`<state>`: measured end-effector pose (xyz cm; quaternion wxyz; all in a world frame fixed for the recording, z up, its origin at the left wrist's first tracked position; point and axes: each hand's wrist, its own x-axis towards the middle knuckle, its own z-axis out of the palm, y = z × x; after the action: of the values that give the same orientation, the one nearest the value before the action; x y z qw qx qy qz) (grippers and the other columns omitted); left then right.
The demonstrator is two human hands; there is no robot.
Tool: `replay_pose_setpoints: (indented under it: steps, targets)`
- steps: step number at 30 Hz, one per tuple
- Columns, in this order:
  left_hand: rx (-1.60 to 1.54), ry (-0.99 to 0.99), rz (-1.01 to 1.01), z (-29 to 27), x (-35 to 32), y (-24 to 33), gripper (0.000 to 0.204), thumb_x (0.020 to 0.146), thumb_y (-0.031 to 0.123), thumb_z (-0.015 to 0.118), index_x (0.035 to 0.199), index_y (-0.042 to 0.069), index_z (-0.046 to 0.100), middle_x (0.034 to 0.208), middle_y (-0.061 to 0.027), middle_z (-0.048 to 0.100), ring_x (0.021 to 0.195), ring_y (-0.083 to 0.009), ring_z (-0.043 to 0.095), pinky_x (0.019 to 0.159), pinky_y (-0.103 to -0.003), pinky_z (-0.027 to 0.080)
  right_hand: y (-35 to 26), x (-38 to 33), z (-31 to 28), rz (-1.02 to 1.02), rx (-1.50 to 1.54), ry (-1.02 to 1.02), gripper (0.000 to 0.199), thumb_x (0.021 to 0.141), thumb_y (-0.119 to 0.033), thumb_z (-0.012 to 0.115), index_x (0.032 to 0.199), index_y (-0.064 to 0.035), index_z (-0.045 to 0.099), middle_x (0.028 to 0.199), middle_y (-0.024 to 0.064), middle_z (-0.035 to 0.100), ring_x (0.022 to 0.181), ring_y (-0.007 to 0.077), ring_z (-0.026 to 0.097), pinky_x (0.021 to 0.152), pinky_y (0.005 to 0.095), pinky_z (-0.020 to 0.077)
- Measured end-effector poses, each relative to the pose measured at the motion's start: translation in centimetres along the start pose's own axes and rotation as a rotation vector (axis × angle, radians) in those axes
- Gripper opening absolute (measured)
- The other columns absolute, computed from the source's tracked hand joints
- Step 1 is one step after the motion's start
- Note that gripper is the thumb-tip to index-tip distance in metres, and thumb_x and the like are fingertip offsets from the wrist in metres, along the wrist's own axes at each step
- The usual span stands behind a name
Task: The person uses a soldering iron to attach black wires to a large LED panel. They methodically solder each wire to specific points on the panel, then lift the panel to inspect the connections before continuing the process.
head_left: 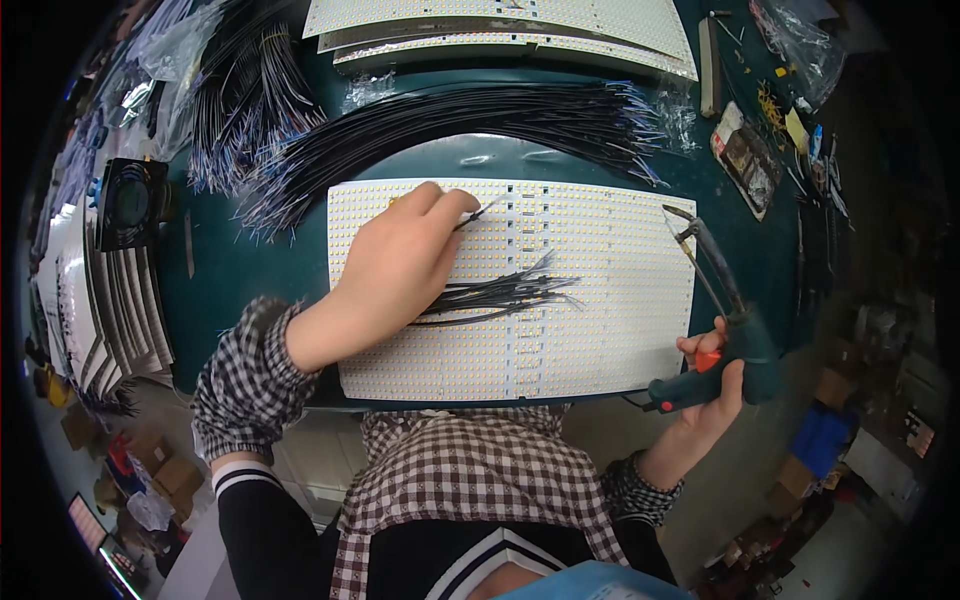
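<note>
A white LED board (610,345), covered in rows of small yellowish dots, lies flat on the green tabletop in front of me. My left hand (395,265) is over its left half, thumb and fingers closed on a thin black wire (478,214) whose end points at the middle column of pads. Beneath that hand, a small bundle of black wires (510,292) with frayed light ends rests on the board, partly hidden. At the board's right edge, my right hand (728,390) grips a dark green soldering gun (757,350) with a red trigger. Its tip rises over the board's upper right corner.
Behind the board stretches a long bundle of black wires (460,112), with another wire bundle (250,110) at far left. More LED boards (500,48) are stacked at the back. A black fan (132,205) and stacked panels (125,300) stand left. At right lies a stained open box (748,165).
</note>
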<state>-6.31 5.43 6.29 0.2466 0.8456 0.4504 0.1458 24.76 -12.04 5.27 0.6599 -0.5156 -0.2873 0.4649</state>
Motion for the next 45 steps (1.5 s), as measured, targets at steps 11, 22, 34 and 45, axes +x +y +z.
replay_pose_setpoints:
  steps: [11, 22, 34, 45]
  targets:
    - [-0.315, 0.041, -0.165, 2.5, 2.6, -1.3, 0.015, 0.080, 0.009, 0.065, 0.092, 0.002, 0.056, 0.083, -0.0133, 0.061, 0.075, -0.0306, 0.062, 0.065, -0.040, 0.048, 0.8, 0.9, 0.4, 0.049, -0.067, 0.039, 0.057, 0.089, -0.034, 0.060, 0.125, 0.0092, 0.048, 0.095, 0.0116, 0.060, 0.090, 0.0268, 0.063, 0.087, 0.0422, 0.0498]
    - [-0.412, 0.061, -0.213, 1.8, 2.7, -0.7, 0.010, 0.087, 0.008, 0.062, 0.092, 0.000, 0.059, 0.081, -0.0049, 0.059, 0.065, -0.0135, 0.056, 0.060, -0.026, 0.045, 0.7, 1.9, 1.9, 0.035, -0.104, 0.040, 0.056, 0.085, -0.030, 0.060, 0.120, 0.0124, 0.050, 0.091, 0.0148, 0.061, 0.085, 0.0277, 0.062, 0.080, 0.0426, 0.0524]
    - [-0.594, -0.077, -0.264, 1.4, 3.8, -1.7, 0.011, 0.083, 0.007, 0.067, 0.088, -0.002, 0.063, 0.081, -0.0026, 0.059, 0.066, -0.0063, 0.050, 0.059, -0.021, 0.041, 0.3, 3.7, 4.1, 0.050, -0.075, -0.091, 0.058, 0.082, -0.025, 0.067, 0.121, 0.0134, 0.048, 0.092, 0.0177, 0.061, 0.084, 0.0305, 0.063, 0.081, 0.0437, 0.0524]
    - [-0.431, -0.013, -0.166, 2.9, 4.5, -1.2, 0.010, 0.081, 0.007, 0.067, 0.085, -0.001, 0.061, 0.079, -0.0060, 0.054, 0.063, -0.0127, 0.051, 0.056, -0.025, 0.041, 0.6, 3.0, 4.5, 0.059, -0.169, -0.064, 0.054, 0.087, -0.030, 0.062, 0.118, 0.0128, 0.052, 0.089, 0.0150, 0.062, 0.083, 0.0270, 0.063, 0.077, 0.0412, 0.0546]
